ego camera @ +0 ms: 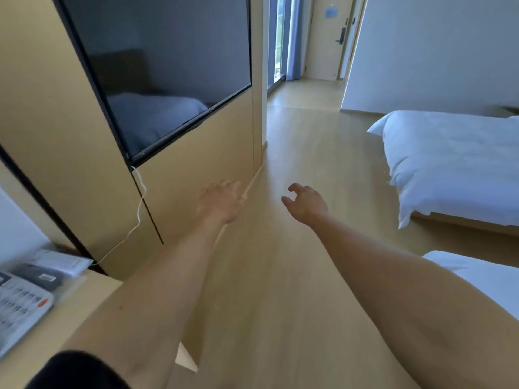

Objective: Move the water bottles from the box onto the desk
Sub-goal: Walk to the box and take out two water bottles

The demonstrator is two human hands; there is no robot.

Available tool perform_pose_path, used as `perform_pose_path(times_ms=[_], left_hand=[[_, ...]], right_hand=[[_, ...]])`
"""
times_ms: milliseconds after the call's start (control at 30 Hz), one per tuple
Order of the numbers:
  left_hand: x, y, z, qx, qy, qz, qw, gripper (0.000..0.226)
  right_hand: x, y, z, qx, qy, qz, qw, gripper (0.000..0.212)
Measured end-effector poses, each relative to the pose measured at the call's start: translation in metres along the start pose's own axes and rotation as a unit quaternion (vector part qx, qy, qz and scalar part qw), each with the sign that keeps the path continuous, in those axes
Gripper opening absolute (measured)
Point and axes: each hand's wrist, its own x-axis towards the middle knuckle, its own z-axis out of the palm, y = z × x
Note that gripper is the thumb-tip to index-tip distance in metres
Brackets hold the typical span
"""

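A: Water bottles? We can't see a single one, and no box either. Both are out of this view.

B: So we start nearest. The desk (92, 299) sits at our lower left, its corner poking toward us, with a telephone (19, 307) and some leaflets (60, 262) along its left edge.

A: That's the first worry. If we land bottles there, that edge is already taken, and a careless set-down could shove the telephone or tip a bottle off the corner.

B: Further out, both arms stretched over the floor (280, 276). Our left hand (220, 203) is blurred, fingers relaxed, holding nothing.

A: Right hand (306, 204) too, fingers loosely curled and spread, empty. We're reaching at bare floor, we'd say, with nothing to grab.

B: That blur tells us we're swinging fast. There's a white cable (139, 211) hanging from the television (163, 71) down the panel, just beside our left arm's path. Snag that and we tug the set.

A: Beds to the right, the near bed (483, 279) close to our right forearm, the far bed (455, 164) beyond it.

B: And past all that, the hallway and door (325, 37). We need to find that box before committing to any reach.
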Motion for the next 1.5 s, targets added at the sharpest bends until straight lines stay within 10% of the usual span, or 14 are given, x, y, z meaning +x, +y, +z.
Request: perform_pose_path(times_ms=[467, 1500], left_hand=[[0.145, 0.204, 0.05, 0.003, -0.11, 0.144, 0.983, 0.063], [0.657, 0.35, 0.12, -0.026, -0.146, 0.18, 0.972, 0.058]], right_hand=[[0.07, 0.18, -0.088, -0.05, -0.003, 0.16, 0.986, 0.062], [0.565, 0.33, -0.132, -0.033, -0.027, 0.231, 0.972, 0.065]])
